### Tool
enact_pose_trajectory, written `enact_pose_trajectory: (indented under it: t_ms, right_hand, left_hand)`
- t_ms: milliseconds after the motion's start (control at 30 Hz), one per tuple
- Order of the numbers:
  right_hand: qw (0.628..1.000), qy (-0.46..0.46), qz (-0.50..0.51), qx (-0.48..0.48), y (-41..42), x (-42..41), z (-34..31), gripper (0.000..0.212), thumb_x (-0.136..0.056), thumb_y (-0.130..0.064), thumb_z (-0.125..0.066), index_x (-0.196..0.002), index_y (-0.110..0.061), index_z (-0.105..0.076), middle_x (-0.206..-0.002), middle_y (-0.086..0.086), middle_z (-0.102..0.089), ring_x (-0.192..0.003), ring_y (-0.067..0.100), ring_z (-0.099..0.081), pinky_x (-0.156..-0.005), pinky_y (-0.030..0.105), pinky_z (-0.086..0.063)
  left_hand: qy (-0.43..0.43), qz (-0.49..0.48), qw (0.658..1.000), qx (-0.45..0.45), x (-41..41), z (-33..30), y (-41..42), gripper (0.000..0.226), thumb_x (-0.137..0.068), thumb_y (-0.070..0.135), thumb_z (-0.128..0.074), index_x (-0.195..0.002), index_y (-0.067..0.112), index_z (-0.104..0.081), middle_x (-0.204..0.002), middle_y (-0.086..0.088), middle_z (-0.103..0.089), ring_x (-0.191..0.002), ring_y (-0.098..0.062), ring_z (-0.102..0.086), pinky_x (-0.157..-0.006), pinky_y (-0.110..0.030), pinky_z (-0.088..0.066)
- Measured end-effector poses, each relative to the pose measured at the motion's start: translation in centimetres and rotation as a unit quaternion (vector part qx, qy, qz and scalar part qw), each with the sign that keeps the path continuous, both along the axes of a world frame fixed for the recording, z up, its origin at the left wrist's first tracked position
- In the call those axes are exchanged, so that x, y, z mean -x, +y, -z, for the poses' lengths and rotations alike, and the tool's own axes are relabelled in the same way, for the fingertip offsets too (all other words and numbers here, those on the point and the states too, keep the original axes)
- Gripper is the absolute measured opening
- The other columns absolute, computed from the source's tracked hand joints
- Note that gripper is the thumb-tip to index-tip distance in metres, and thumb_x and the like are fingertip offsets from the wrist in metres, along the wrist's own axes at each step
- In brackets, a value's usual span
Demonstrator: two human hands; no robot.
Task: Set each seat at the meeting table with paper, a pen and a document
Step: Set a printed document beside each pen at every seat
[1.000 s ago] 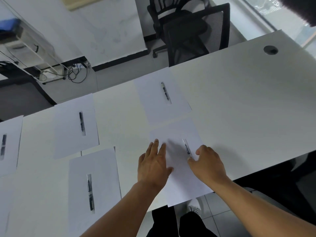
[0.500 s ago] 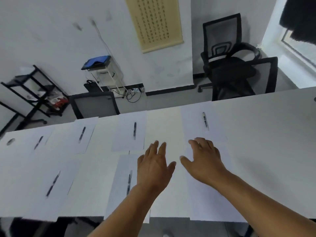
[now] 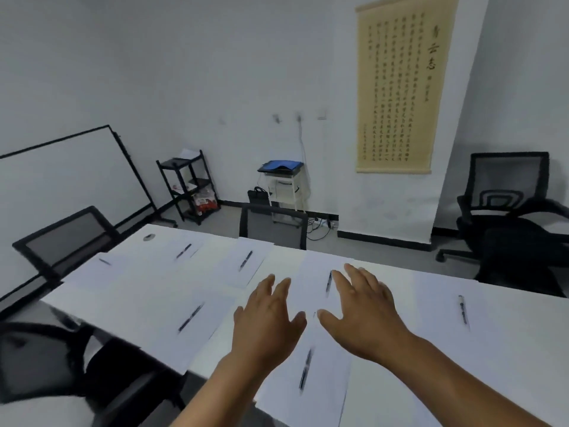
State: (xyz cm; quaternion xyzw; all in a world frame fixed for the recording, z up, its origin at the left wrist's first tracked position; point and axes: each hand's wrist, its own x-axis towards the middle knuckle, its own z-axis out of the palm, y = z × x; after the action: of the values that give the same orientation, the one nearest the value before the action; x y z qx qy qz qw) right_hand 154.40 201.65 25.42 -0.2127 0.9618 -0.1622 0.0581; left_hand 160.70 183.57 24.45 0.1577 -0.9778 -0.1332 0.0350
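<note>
I have both hands held over the white bench (image 3: 523,349), empty: left hand (image 3: 268,318) and right hand (image 3: 366,312) with fingers (image 3: 354,274) spread wide, gripping nothing. Sheets of paper (image 3: 323,392) lie at each seat, a pen (image 3: 305,369) on every one; the nearest set lies just below my wrists. I judge the risk is a palm dragging a loose sheet, rolling its pen off the bench edge. I see no separate document, so seats may be left incomplete. The wall scroll (image 3: 397,84) carries columns of Chinese calligraphy, too blurred to read.
</note>
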Motion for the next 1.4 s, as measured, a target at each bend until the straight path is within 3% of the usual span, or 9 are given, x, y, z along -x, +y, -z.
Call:
enact_pose_trajectory:
  t_ms: [400,767,967,1400]
  right_hand:
    - [0.981,0.021,-0.194,-0.011,-28.1,-15.3,-5.6,0.092,-0.101,-0.069,-0.040,-0.171,-0.031,0.006,-0.179,0.000,0.018,-0.165,0.028,0.019,-0.134,0.055,0.003]
    - [0.930,0.029,-0.366,0.018,-48.7,-27.9,-8.3,0.093,-0.100,-0.062,-0.045,-0.171,-0.029,0.005,-0.179,0.002,0.015,-0.165,0.028,0.017,-0.134,0.055,0.000]
    - [0.905,0.023,-0.423,0.041,-58.3,-28.9,-8.2,0.093,-0.098,-0.062,-0.046,-0.171,-0.031,0.001,-0.180,0.002,0.011,-0.166,0.029,0.012,-0.134,0.055,-0.004]
    - [0.864,0.022,-0.501,0.044,-80.1,-23.9,-7.9,0.095,-0.098,-0.063,-0.047,-0.172,-0.029,0.002,-0.180,0.004,0.008,-0.166,0.028,0.011,-0.134,0.055,-0.007]
  left_hand:
    - [0.021,-0.188,0.982,-0.008,-23.2,-5.4,-25.3,0.081,-0.103,0.060,-0.051,-0.172,0.039,-0.015,-0.183,0.006,-0.004,-0.167,-0.022,-0.019,-0.130,-0.063,-0.028]
    - [0.028,-0.357,0.934,-0.007,-39.8,-8.1,-38.8,0.081,-0.103,0.060,-0.052,-0.172,0.040,-0.014,-0.183,0.004,-0.005,-0.168,-0.022,-0.014,-0.130,-0.056,-0.029]
    - [0.025,-0.412,0.911,0.012,-41.9,-9.5,-45.7,0.081,-0.105,0.059,-0.051,-0.172,0.039,-0.012,-0.183,0.005,-0.004,-0.168,-0.021,-0.013,-0.133,-0.056,-0.024]
    - [0.019,-0.482,0.876,0.011,-37.1,-9.5,-64.0,0.080,-0.106,0.060,-0.051,-0.173,0.040,-0.011,-0.183,0.006,-0.002,-0.168,-0.020,-0.013,-0.134,-0.054,-0.023]
